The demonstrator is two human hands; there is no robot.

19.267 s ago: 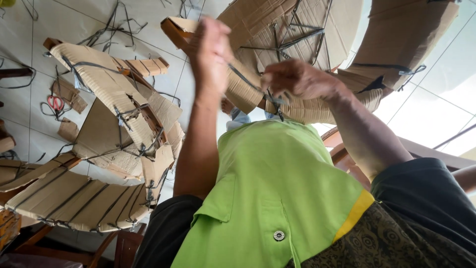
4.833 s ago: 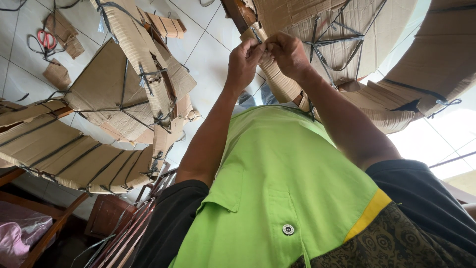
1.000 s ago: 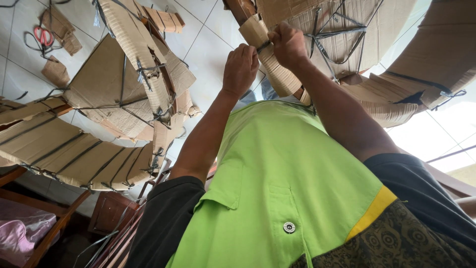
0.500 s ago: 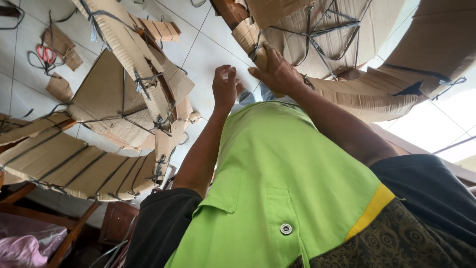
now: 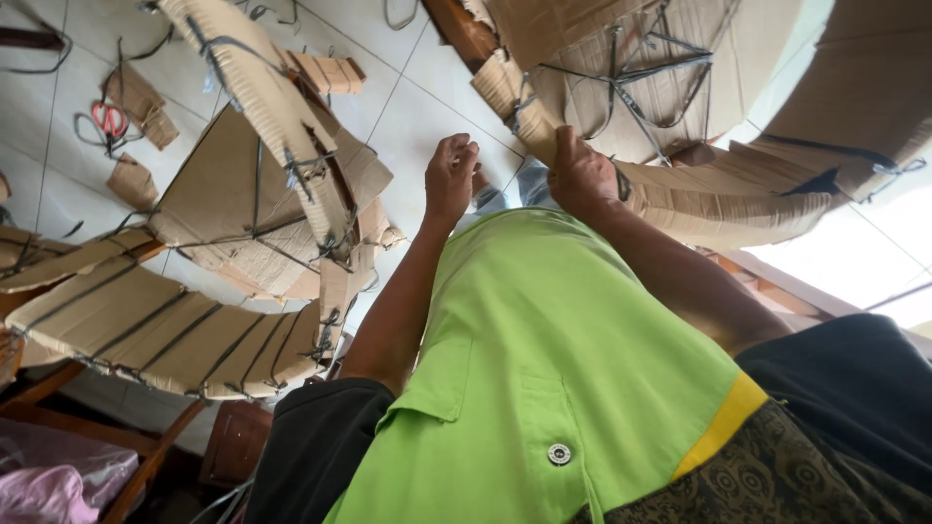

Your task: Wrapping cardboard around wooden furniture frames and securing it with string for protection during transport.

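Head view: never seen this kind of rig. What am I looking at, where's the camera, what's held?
There is no machine here, only a person with bare hands. The one camera sits on their head and looks down past their bright green shirt to the white tiled floor.

The right hand grips a curved brown cardboard strip bound with dark wire. The left hand is raised beside it with its fingers bunched. Whether they pinch anything is too small to tell.

On the floor lie more wire-laced arched cardboard panels, cardboard scraps and red-handled scissors.
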